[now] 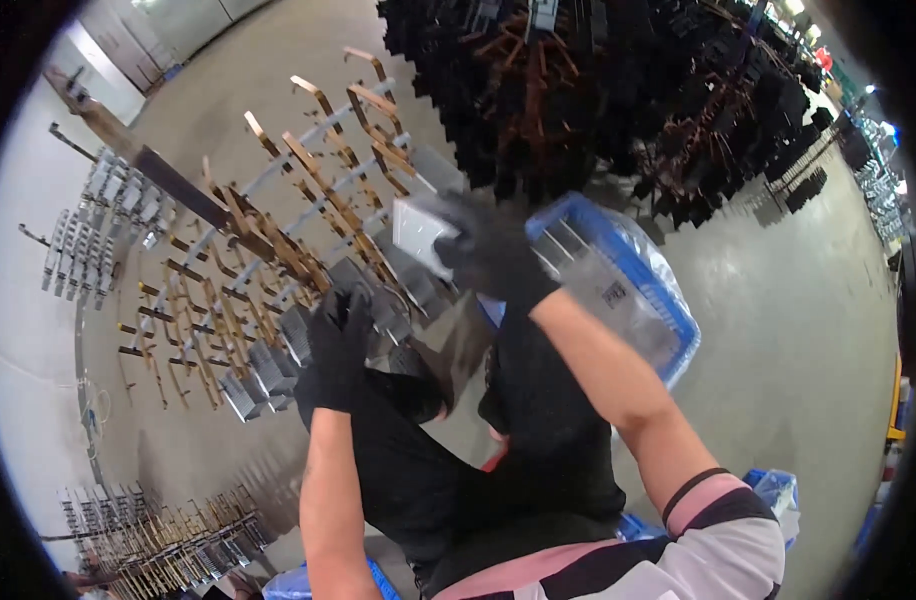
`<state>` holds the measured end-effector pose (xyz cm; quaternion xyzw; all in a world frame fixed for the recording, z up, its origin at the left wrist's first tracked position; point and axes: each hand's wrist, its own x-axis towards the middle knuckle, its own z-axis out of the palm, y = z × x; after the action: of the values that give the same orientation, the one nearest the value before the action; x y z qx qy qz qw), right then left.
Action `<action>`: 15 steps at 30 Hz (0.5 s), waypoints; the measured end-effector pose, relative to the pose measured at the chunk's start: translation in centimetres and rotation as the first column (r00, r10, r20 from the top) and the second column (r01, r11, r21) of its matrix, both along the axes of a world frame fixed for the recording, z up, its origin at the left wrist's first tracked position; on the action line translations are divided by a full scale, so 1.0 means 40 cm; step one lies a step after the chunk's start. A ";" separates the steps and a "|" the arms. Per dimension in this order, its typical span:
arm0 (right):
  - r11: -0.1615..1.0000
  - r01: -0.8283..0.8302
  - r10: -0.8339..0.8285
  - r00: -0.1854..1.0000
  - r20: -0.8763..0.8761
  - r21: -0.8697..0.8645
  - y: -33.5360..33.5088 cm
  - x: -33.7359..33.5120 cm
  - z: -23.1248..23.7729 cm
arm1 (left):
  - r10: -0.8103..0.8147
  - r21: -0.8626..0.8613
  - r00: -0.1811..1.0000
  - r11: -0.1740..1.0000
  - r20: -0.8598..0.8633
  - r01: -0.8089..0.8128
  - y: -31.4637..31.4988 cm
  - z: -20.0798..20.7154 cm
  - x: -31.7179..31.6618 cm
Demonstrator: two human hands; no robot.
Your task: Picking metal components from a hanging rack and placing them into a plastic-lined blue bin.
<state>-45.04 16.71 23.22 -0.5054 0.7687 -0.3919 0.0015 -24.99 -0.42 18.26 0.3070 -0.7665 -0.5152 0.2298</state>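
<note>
My right hand [490,250], in a black glove, grips a pale grey finned metal part [418,232] and holds it up in front of a hanging rack. My left hand [338,345], also in a black glove, reaches to the rack of copper-coloured hooks [323,190] and touches a grey finned part [353,280] hanging there. Several more grey finned parts [263,370] hang on the rack's lower hooks. Just right of my right hand sits a blue plastic crate [668,300] lined with clear plastic and holding more metal parts.
A dense cluster of black-coated parts on racks [618,90] hangs behind the crate. Another rack with grey parts [88,230] hangs at the far left, and one more [158,535] shows at the lower left. The floor is grey concrete [798,330]. Blue bags lie near my right elbow [773,495].
</note>
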 end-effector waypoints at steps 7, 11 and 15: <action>0.942 0.325 -0.303 0.735 0.606 0.077 0.294 -0.184 -0.125 | -0.032 -0.166 0.999 0.986 0.004 0.032 0.009 0.007 0.019; 0.918 0.387 -0.379 0.921 -0.090 0.092 0.389 -0.189 -0.449 | -0.074 -0.153 0.996 0.985 0.047 0.081 0.041 0.035 -0.004; 0.926 0.334 -0.348 0.936 0.056 0.178 0.372 -0.134 -0.628 | -0.061 -0.124 0.993 0.990 0.106 0.074 0.064 0.034 -0.032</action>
<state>-50.38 31.59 -1.90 -0.3446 0.8740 -0.3426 0.0087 -26.26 2.15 19.62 0.2915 -0.8184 -0.4564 0.1921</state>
